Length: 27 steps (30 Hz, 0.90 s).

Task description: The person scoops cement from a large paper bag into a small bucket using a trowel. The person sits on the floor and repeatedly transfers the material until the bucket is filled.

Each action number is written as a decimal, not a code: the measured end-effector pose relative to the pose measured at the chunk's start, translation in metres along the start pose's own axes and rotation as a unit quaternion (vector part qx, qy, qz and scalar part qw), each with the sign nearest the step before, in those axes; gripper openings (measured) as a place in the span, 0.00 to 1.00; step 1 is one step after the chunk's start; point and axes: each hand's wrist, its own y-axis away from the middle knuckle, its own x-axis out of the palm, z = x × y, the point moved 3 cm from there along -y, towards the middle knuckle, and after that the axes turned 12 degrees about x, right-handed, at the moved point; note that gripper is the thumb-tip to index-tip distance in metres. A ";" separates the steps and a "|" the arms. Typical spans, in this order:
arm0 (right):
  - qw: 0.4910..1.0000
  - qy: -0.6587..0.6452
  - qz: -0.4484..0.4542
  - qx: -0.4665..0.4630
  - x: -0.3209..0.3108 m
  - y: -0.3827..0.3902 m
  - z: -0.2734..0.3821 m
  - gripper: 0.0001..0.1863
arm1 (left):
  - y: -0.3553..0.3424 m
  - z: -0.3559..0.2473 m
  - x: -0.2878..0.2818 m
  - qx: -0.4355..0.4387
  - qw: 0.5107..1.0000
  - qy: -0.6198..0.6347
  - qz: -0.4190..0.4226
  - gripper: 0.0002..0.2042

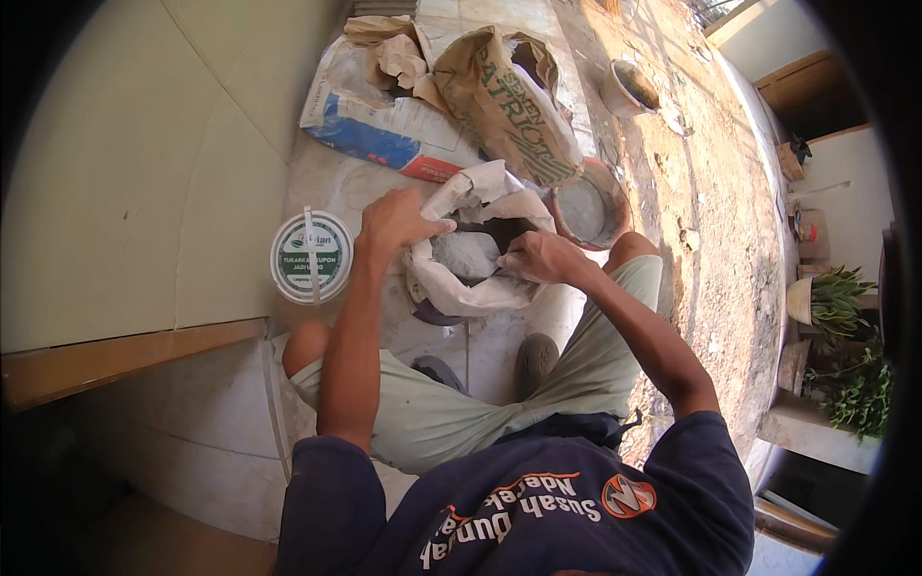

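Between my feet stands an open paper sack (471,300) with its white top rolled and crumpled outward. A mound of grey cement powder (467,253) shows inside it, with deep shadow behind. My left hand (394,221) is closed on the sack's left rim, its thumb reaching over the edge. Over the right side of the opening, my right hand (543,257) has its fingertips pinched together beside the powder. Whatever those fingertips hold, if anything, is too small to make out.
Left of the sack is a white-lidded round bucket (312,257). A brown paper cement bag (514,106) and a blue-and-white bag (384,130) lie beyond. A round basin of grey material (588,206) sits at the right, a pot (631,88) farther off. A pale wall (144,173) rises left.
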 end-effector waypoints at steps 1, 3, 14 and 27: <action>1.000 -0.009 -0.005 0.005 -0.003 0.004 -0.005 0.28 | -0.002 -0.001 -0.006 -0.026 0.999 0.024 0.009 0.33; 0.999 -0.025 -0.017 0.016 -0.010 0.010 -0.016 0.28 | -0.006 -0.006 -0.022 -0.076 0.994 0.071 0.025 0.37; 0.996 -0.081 0.026 0.028 -0.065 0.057 -0.030 0.26 | -0.027 0.014 -0.027 -0.075 0.955 0.075 -0.277 0.29; 0.916 -0.313 -0.011 0.250 -0.113 0.124 -0.117 0.27 | -0.031 0.027 -0.022 -0.081 0.954 0.094 -0.273 0.29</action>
